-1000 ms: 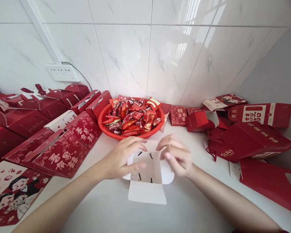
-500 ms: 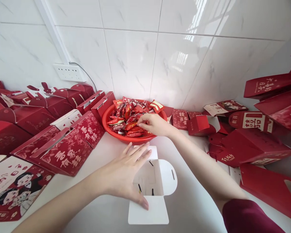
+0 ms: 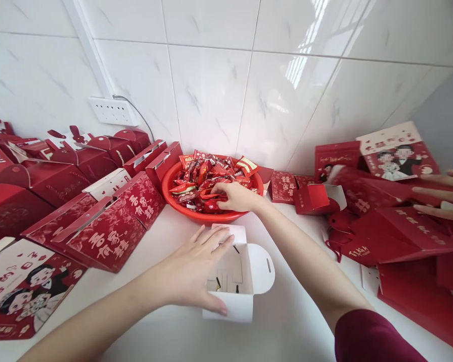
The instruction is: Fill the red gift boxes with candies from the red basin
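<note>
An unfolded white-sided box (image 3: 232, 266) stands on the table, its inside facing up and a rounded slotted flap sticking out to the right. Over its left side lies my left hand (image 3: 192, 269), fingers spread toward the far flap and thumb on the near flap. Beyond the box is a red basin (image 3: 204, 216) heaped with wrapped candies (image 3: 196, 176). My right hand (image 3: 236, 196) reaches into the heap, its fingers bent around a red-wrapped candy (image 3: 210, 205) that is partly hidden.
Red gift boxes (image 3: 109, 236) line the left side in rows. More red boxes (image 3: 403, 231) are piled at the right, where another person's hand (image 3: 447, 193) reaches in. A power strip (image 3: 113, 111) and cable are at the tiled wall (image 3: 207, 90).
My right hand has sunk deeper into the candies. The box's near flap has tilted up under my left thumb. At the right, boxes have shifted and another person's hand has appeared.
</note>
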